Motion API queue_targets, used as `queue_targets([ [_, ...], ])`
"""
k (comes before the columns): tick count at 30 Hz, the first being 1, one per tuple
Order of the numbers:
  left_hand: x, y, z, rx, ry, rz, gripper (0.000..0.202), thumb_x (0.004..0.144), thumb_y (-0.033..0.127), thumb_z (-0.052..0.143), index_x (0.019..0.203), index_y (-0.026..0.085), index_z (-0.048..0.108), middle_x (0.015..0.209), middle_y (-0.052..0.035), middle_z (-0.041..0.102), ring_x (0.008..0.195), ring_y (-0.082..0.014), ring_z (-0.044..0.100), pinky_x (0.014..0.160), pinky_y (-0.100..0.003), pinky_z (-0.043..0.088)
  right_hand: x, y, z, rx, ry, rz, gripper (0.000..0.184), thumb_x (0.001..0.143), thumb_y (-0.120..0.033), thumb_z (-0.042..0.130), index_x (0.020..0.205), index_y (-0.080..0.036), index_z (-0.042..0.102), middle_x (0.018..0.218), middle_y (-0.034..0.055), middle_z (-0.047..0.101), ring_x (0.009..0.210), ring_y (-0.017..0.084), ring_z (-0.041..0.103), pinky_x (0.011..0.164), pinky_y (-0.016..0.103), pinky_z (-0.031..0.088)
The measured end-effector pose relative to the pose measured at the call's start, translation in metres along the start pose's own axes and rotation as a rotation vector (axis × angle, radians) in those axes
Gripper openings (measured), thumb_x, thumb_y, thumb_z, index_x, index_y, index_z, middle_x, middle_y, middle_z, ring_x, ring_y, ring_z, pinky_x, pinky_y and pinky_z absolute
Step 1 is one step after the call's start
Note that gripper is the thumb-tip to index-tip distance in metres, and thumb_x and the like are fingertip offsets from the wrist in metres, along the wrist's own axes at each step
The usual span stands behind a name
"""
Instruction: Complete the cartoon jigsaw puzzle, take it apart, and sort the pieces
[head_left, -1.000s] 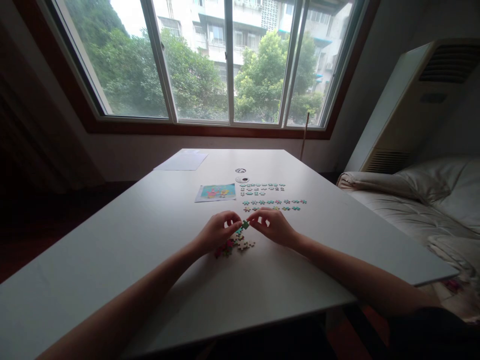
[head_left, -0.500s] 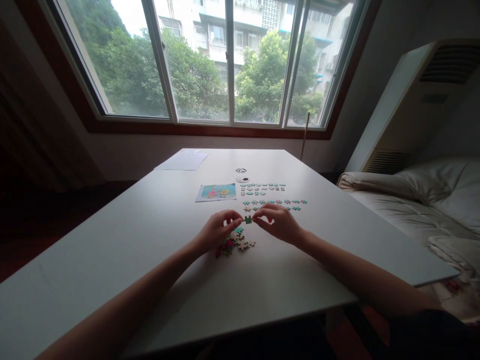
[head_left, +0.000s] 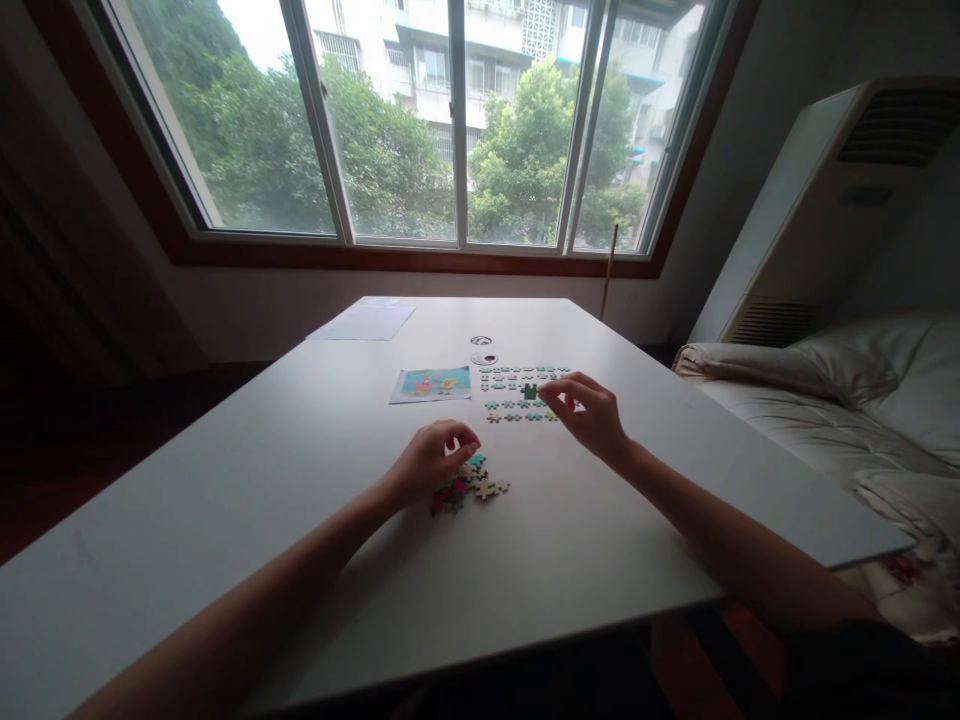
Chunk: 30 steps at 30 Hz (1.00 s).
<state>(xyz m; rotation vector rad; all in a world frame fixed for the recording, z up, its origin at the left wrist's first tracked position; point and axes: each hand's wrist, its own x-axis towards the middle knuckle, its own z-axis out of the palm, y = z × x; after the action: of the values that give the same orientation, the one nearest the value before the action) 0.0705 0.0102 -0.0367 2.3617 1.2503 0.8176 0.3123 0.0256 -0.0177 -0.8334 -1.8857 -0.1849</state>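
My right hand (head_left: pixel 589 412) pinches a green jigsaw puzzle piece (head_left: pixel 530 391) between thumb and fingertips, above the rows of laid-out puzzle pieces (head_left: pixel 513 417). Part of those rows is hidden behind the hand. My left hand (head_left: pixel 431 462) rests beside a loose pile of puzzle pieces (head_left: pixel 486 488), its fingers curled and the tips close together with nothing seen in them. The pile mixes pink, teal and plain pale pieces, and the left hand covers some of it.
A colourful picture sheet (head_left: pixel 430 385) lies left of the rows. Two small round items (head_left: pixel 484 358) sit behind them. A white paper (head_left: pixel 361 322) is at the far left of the white table (head_left: pixel 285 480). A pale sofa (head_left: pixel 817 410) stands to the right.
My left hand has let go of the green puzzle piece. My right hand has carried it forward and right, over the rows. The left hand has barely moved.
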Motion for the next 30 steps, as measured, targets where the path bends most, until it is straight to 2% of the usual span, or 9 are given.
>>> queue_targets([
  [8, 0.001, 0.0, 0.0, 0.021, 0.009, 0.013, 0.018, 0.076, 0.026, 0.048, 0.074, 0.016, 0.062, 0.071, -0.0016, 0.061, 0.065, -0.0128, 0.051, 0.062, -0.023, 0.04, -0.001, 0.002, 0.001, -0.013, -0.017, -0.002, 0.012, 0.079, -0.029, 0.054, 0.079, -0.021, 0.063, 0.066, -0.0007, 0.06, 0.05, 0.008, 0.047, 0.059, 0.023, 0.042],
  [12, 0.002, -0.002, 0.0, 0.024, 0.005, 0.019, 0.018, 0.076, 0.025, 0.047, 0.075, 0.016, 0.062, 0.071, -0.0016, 0.061, 0.065, -0.013, 0.051, 0.063, -0.024, 0.04, 0.0, 0.0, 0.002, -0.001, -0.042, 0.042, 0.015, 0.08, -0.031, 0.053, 0.079, -0.02, 0.063, 0.068, 0.0004, 0.061, 0.052, 0.008, 0.049, 0.058, 0.022, 0.042],
  [15, 0.003, -0.006, -0.001, 0.049, -0.014, 0.013, 0.017, 0.076, 0.024, 0.047, 0.075, 0.016, 0.062, 0.072, -0.0023, 0.061, 0.067, -0.0138, 0.051, 0.064, -0.025, 0.04, 0.003, 0.005, 0.005, -0.003, -0.113, 0.088, 0.017, 0.08, -0.032, 0.052, 0.08, -0.019, 0.064, 0.073, 0.0017, 0.061, 0.054, 0.008, 0.05, 0.055, 0.021, 0.042],
  [19, 0.004, -0.019, -0.006, 0.123, -0.054, 0.044, 0.018, 0.075, 0.022, 0.047, 0.077, 0.017, 0.064, 0.073, -0.0035, 0.061, 0.07, -0.0162, 0.051, 0.067, -0.027, 0.039, 0.009, 0.029, 0.011, -0.067, -0.254, 0.149, 0.019, 0.079, -0.033, 0.052, 0.08, -0.019, 0.064, 0.073, 0.0018, 0.062, 0.052, 0.008, 0.051, 0.054, 0.021, 0.041],
  [23, 0.006, -0.032, -0.008, 0.126, -0.113, 0.098, 0.031, 0.073, 0.008, 0.041, 0.084, 0.02, 0.067, 0.08, -0.0045, 0.06, 0.076, -0.0162, 0.052, 0.072, -0.028, 0.04, 0.016, 0.063, 0.019, -0.162, -0.386, 0.252, 0.02, 0.077, -0.035, 0.054, 0.079, -0.019, 0.065, 0.07, 0.0011, 0.063, 0.054, 0.01, 0.053, 0.056, 0.022, 0.04],
  [27, 0.007, -0.036, -0.008, 0.121, -0.157, 0.15, 0.046, 0.067, -0.002, 0.037, 0.087, 0.023, 0.069, 0.082, -0.0045, 0.059, 0.079, -0.0156, 0.052, 0.075, -0.027, 0.039, 0.021, 0.09, 0.026, -0.263, -0.542, 0.368, 0.021, 0.076, -0.036, 0.053, 0.082, -0.021, 0.066, 0.074, 0.0009, 0.065, 0.063, 0.012, 0.057, 0.061, 0.022, 0.04],
  [30, 0.006, -0.034, -0.008, 0.118, -0.156, 0.174, 0.042, 0.07, 0.0, 0.04, 0.089, 0.024, 0.069, 0.082, -0.0048, 0.058, 0.079, -0.0159, 0.051, 0.074, -0.027, 0.039, 0.024, 0.102, 0.031, -0.297, -0.587, 0.409, 0.02, 0.074, -0.034, 0.054, 0.081, -0.021, 0.067, 0.075, 0.0013, 0.066, 0.066, 0.013, 0.058, 0.063, 0.022, 0.04],
])
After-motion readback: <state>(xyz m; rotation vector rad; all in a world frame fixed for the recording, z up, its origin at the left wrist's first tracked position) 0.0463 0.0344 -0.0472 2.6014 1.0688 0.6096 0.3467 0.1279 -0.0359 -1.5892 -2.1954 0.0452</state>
